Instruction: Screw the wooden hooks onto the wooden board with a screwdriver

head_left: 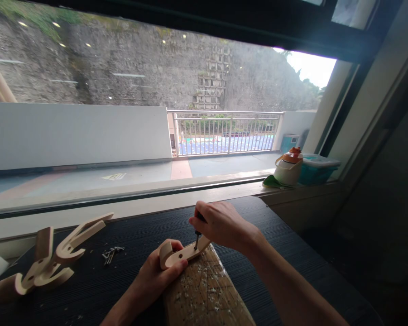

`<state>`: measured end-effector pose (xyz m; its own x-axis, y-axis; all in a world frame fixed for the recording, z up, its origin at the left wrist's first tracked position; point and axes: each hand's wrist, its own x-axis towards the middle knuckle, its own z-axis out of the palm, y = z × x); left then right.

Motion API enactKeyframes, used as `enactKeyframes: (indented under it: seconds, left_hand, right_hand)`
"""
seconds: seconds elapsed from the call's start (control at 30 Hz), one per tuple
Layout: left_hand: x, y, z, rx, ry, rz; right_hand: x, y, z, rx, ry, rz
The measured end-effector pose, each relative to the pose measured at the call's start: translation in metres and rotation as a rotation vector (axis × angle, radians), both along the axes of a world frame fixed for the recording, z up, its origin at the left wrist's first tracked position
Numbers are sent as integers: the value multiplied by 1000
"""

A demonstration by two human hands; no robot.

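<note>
My left hand [161,267] is closed around the curved end of a pale wooden hook [190,251], pressing it against a scarred wooden board [207,290]. A dark hole shows in the hook's flat face. My right hand [220,224] grips the black handle of a screwdriver [197,236], held upright over the hook. Its metal shaft points down into the hook's upper part; whether a screw sits under the tip is too small to tell. The hook's far end is partly hidden behind my right hand.
More wooden hooks [42,267] lie piled on the left of the black table [139,231], beside several loose screws [111,255]. On the windowsill at the right stand a bottle with an orange lid [288,167] and a teal lidded box [317,170]. A window runs behind the table.
</note>
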<state>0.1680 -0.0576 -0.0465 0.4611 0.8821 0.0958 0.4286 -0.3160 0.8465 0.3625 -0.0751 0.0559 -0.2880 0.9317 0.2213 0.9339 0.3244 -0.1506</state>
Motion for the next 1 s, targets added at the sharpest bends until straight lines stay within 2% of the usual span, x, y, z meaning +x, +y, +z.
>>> enactKeyframes:
  seconds: [0.27, 0.5, 0.67, 0.83, 1.0]
  left_hand:
    - [-1, -1, 3, -18, 27, -33]
    - [-1, -1, 3, -34, 5, -31]
    - [0, -2, 4, -28, -2, -17]
    - [0, -1, 4, -21, -2, -14]
    - [0, -1, 3, -24, 7, -13]
  right_hand:
    - [-3, -4, 2, 40, 3, 106]
    - [-4, 6, -3, 13, -46, -44]
    - [-6, 5, -3, 51, -35, -73]
    - [-5, 0, 2, 36, 34, 16]
    - [-4, -2, 0, 36, -28, 72]
